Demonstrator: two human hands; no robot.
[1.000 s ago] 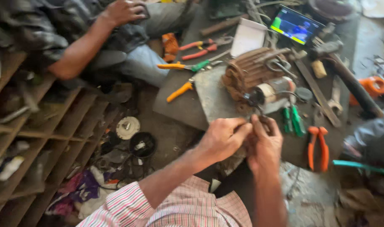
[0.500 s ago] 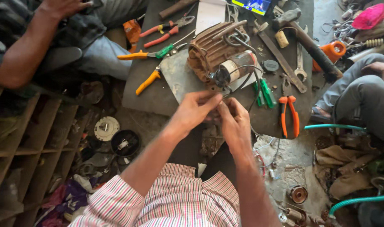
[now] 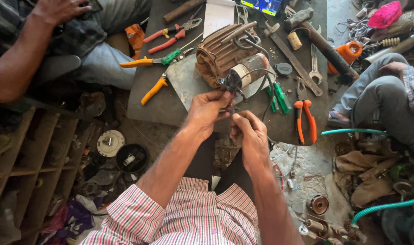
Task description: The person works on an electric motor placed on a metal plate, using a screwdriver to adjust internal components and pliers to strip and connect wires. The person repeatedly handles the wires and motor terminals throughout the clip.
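Thin wire ends (image 3: 232, 105) at the near edge of the desk (image 3: 170, 109), just below the ribbed motor (image 3: 225, 54) — pinched between both hands, left hand (image 3: 207, 111) and right hand (image 3: 247, 134), now drawn closer together than a second ago.

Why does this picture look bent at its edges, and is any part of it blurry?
Head view: the wide lens bows the wooden shelves and workbench outward. Daylight is soft and even, with no harsh glare. The left hand, right hand and ribbed motor are sharp; the fine wires between the fingers are too small to tell.
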